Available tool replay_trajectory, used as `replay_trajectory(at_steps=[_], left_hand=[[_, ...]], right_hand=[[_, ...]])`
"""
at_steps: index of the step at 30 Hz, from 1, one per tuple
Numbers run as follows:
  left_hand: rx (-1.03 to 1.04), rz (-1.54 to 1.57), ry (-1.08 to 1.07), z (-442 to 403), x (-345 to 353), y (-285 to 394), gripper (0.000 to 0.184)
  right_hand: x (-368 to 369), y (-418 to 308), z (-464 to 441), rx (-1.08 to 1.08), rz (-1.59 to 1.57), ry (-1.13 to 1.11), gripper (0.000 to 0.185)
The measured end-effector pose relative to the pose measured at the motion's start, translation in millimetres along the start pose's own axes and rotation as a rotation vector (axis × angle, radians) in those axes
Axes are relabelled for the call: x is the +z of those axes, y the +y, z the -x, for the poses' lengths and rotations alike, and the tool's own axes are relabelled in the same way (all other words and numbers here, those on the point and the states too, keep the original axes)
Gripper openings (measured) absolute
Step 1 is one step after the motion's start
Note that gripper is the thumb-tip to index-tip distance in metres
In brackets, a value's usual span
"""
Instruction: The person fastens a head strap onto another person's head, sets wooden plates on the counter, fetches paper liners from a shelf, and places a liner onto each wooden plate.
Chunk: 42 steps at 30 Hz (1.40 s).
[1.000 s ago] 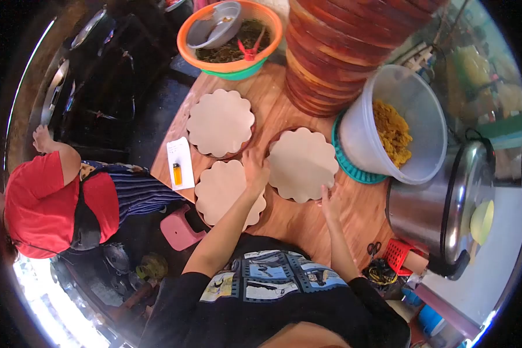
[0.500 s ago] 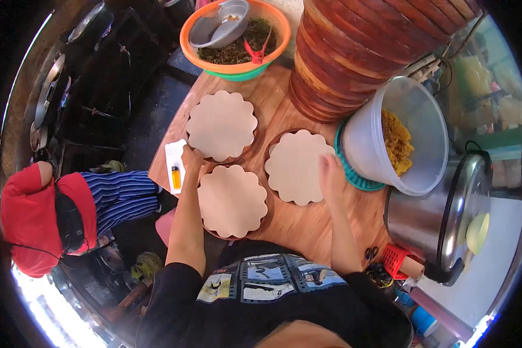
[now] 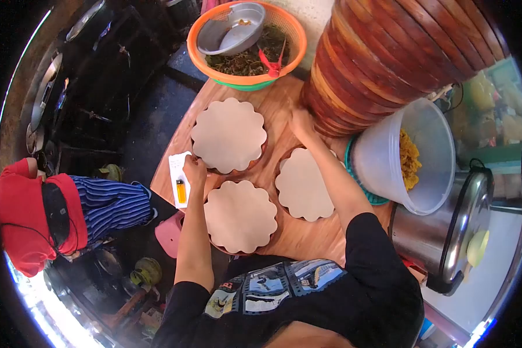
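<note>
Three plates topped with scalloped brown paper lie on the wooden table: a back-left one (image 3: 229,135), a front-left one (image 3: 240,216) and a right one (image 3: 301,188). My left hand (image 3: 195,169) is closed at the left edge of the back-left plate, beside a white paper (image 3: 177,165) with a yellow lighter (image 3: 181,192); what its fingers hold, if anything, is hidden. My right hand (image 3: 301,122) reaches to the foot of the tall stack of reddish-brown wooden plates (image 3: 377,64); its fingers are blurred.
An orange basket (image 3: 298,43) with greens, tongs and a grey bowl stands at the back. On the right are a translucent tub (image 3: 380,156) of yellow food and a steel pot (image 3: 423,232). Another person in red (image 3: 23,214) is at the far left, near a pink stool (image 3: 168,235).
My right hand has moved from the right plate back to the foot of the stack. My left hand has gone from between the plates to the back-left plate's left edge.
</note>
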State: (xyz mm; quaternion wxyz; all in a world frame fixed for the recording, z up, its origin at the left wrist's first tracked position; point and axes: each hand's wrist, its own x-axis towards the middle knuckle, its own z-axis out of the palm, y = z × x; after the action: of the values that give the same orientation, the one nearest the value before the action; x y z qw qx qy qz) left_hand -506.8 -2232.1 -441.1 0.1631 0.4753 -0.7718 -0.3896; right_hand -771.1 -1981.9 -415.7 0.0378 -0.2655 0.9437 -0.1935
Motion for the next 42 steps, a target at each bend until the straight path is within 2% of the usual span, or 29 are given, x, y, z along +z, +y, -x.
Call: replay_trajectory(at_steps=[1, 3, 4, 5, 7, 8, 10, 11, 13, 14, 16, 17, 19, 20, 22, 23, 25, 26, 30, 32, 36, 38, 39, 41, 42], left_hand=[[-0.009, -0.004, 0.001, -1, -1, 0, 0.014], [0.115, 0.01, 0.048, -8, -2, 1, 0.013], [0.065, 0.024, 0.016, -10, -5, 4, 0.013], [0.065, 0.026, 0.015, -11, -6, 6, 0.013], [0.042, 0.002, 0.024, -12, -7, 10, 0.012], [0.042, 0.003, 0.018, -14, -5, 7, 0.012], [0.066, -0.011, 0.026, -18, -5, 1, 0.012], [0.069, -0.01, 0.02, -20, -5, -1, 0.012], [0.157, -0.04, 0.076, -22, -2, -6, 0.012], [0.157, -0.037, 0.074, -21, -3, -4, 0.012], [0.121, 0.015, 0.058, -22, -4, -1, 0.013], [0.119, 0.012, 0.055, -21, -6, -1, 0.013], [0.128, -0.004, 0.059, -21, -5, 0, 0.012], [0.13, -0.003, 0.061, -24, -4, -1, 0.012], [0.139, -0.007, 0.076, -25, -3, -8, 0.012], [0.132, -0.012, 0.073, -23, -5, -8, 0.012], [0.095, -0.083, 0.082, -28, -10, -4, 0.012], [0.091, -0.085, 0.087, -30, -11, -4, 0.012], [0.099, -0.065, 0.104, -46, -3, -11, 0.013], [0.076, -0.066, 0.053, -48, -4, -11, 0.015], [0.069, -0.05, -0.057, -53, -8, -16, 0.021], [0.056, -0.031, -0.072, -34, -29, 6, 0.022], [0.049, -0.005, -0.082, -22, -34, 18, 0.023], [0.189, 0.091, -0.173, 6, -28, 24, 0.021], [0.357, 0.035, -0.218, 25, -23, 36, 0.019]], right_hand=[[0, -4, -6, -0.003, -0.002, -0.01, 0.028], [-5, -15, -17, -0.252, -0.195, 0.42, 0.04], [-13, -21, -11, -0.098, -0.196, 0.237, 0.034], [-15, -22, -6, -0.097, -0.195, 0.237, 0.034], [-19, -22, -1, 0.115, 0.107, -0.285, 0.029], [-15, -18, -3, 0.12, 0.109, -0.286, 0.029], [-7, -11, -5, 0.266, 0.1, -0.744, 0.024], [-10, -13, -2, 0.272, 0.1, -0.742, 0.024], [-15, -20, 1, 0.012, -0.005, -0.059, 0.026], [-10, -21, -4, 0.013, -0.001, -0.058, 0.026], [1, -24, -18, -0.148, -0.147, 0.381, 0.023], [11, -19, -21, -0.145, -0.148, 0.378, 0.023], [27, -9, -33, -0.095, 0.153, -0.218, 0.026], [18, -14, -43, -0.096, 0.153, -0.216, 0.026], [-6, -30, -61, 0.27, -0.153, -0.418, 0.04], [2, -24, -66, 0.271, -0.153, -0.427, 0.04], [29, -9, -75, -0.285, -0.05, 0.373, 0.056], [26, -12, -69, -0.295, -0.173, 0.264, 0.061], [7, -19, -3, -0.344, -0.257, 0.269, 0.052], [-3, -24, 38, -0.171, -0.325, 0.068, 0.042], [-21, -33, 95, -0.117, -0.492, 0.03, 0.036], [-47, -34, 133, -0.067, -0.398, 0.13, 0.034], [-51, -26, 157, 0.031, -0.436, 0.201, 0.036], [-59, -20, 211, 0.267, -0.449, 0.338, 0.037], [-65, -23, 238, 0.404, -0.425, 0.401, 0.038]])
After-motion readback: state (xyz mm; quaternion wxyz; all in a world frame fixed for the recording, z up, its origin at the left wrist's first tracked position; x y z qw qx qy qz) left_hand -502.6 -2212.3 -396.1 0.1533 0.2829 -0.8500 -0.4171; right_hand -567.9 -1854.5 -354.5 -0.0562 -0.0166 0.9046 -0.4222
